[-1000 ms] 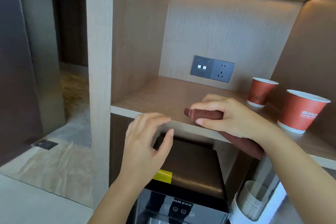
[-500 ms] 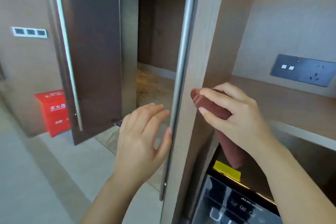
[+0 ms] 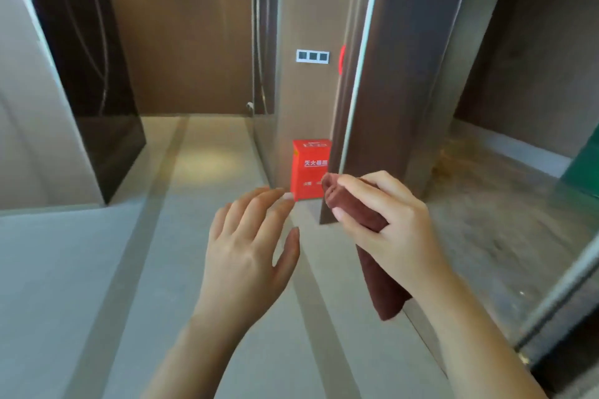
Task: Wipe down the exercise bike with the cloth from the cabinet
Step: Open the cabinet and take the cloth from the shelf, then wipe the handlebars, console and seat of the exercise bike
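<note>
A beige-floored corridor [image 3: 81, 269]. My right hand [image 3: 393, 230] fingers pinch the rolled maroon cloth [image 3: 384, 288]; my left hand [image 3: 249, 256] fingers are spread, empty. The hanging end below my fingers could unroll and slip.

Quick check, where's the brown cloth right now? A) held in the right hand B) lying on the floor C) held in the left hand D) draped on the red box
A: the right hand grips the rolled brown cloth, its tail hanging below; the left hand is open and holds nothing.
</note>
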Available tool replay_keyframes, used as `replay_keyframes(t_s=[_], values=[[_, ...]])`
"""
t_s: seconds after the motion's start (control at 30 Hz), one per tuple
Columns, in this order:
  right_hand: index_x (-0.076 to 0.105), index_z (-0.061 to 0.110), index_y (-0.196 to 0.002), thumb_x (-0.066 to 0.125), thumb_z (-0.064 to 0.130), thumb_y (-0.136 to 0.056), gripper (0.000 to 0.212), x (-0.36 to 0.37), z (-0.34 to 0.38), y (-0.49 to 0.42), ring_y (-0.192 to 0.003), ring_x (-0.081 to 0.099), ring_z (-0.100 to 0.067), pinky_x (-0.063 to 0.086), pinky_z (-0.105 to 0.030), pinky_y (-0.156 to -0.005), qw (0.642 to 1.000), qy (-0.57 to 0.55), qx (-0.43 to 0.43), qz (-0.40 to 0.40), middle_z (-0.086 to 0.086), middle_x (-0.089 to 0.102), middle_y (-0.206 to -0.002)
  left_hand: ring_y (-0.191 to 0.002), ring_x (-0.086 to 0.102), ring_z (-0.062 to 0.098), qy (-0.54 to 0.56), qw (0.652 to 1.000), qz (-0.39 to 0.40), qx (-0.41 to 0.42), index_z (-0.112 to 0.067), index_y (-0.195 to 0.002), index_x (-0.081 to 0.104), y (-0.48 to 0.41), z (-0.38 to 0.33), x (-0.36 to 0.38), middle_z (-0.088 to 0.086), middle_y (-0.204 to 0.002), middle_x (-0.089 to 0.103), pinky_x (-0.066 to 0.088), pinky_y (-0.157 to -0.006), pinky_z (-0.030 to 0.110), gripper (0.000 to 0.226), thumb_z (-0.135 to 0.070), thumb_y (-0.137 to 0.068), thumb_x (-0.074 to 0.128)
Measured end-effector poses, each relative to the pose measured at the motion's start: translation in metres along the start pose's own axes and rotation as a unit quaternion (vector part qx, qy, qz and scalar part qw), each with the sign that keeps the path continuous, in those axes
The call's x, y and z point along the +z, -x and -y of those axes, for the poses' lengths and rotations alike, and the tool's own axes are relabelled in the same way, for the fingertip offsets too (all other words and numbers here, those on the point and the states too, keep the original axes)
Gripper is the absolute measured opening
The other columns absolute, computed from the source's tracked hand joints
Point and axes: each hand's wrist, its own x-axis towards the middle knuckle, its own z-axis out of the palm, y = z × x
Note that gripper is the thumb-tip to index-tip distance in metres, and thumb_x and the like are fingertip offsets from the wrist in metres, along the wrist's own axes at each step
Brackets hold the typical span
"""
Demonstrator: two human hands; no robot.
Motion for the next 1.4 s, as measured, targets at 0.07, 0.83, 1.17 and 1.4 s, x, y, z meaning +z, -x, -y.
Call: replay_keyframes(t_s=[0.07, 0.83, 1.17, 1.4], values=[[0.064, 0.013, -0.113, 0.062, 0.024, -0.082, 0.033, 0.046, 0.020, -0.011, -0.089, 0.059, -0.023, 0.052, -0.039, -0.078, 0.998, -0.051, -0.027, 0.018, -0.003, 0.062, -0.096, -0.105, 0.059, 0.027, -0.037, 0.999, -0.003, -0.027, -0.007, -0.104, 0.067, 0.016, 0.039, -0.016, 0.009, -0.109, 0.067, 0.040, -0.089, 0.034, 0.032, -0.028, -0.087, 0.049], [0.064, 0.013, -0.114, 0.058, 0.033, -0.082, 0.038, 0.479, 0.236, -0.199, -0.086, 0.057, -0.021, 0.047, -0.021, -0.073, 0.924, -0.276, -0.207, 0.163, -0.007, 0.065, -0.098, -0.107, 0.060, 0.029, -0.342, 0.894, -0.013, -0.290, -0.008, -0.103, 0.067, 0.070, 0.435, -0.153, 0.009, -0.110, 0.067, 0.044, -0.091, 0.042, 0.037, -0.031, -0.086, 0.044], [0.062, 0.018, -0.116, 0.058, 0.032, -0.082, 0.037, 0.653, 0.385, -0.260, -0.085, 0.054, -0.020, 0.046, -0.023, -0.074, 0.864, -0.370, -0.274, 0.207, -0.002, 0.059, -0.093, -0.111, 0.056, 0.029, -0.431, 0.818, -0.052, -0.379, -0.008, -0.107, 0.065, 0.110, 0.598, -0.242, 0.008, -0.113, 0.065, 0.033, -0.095, 0.036, 0.036, -0.031, -0.086, 0.046], [0.062, 0.019, -0.118, 0.058, 0.032, -0.081, 0.039, 0.767, 0.536, -0.264, -0.085, 0.054, -0.022, 0.048, -0.026, -0.074, 0.823, -0.421, -0.298, 0.238, -0.004, 0.060, -0.094, -0.111, 0.056, 0.029, -0.479, 0.768, -0.076, -0.418, -0.007, -0.107, 0.065, 0.171, 0.717, -0.341, 0.009, -0.112, 0.065, 0.035, -0.094, 0.037, 0.037, -0.030, -0.086, 0.046]])
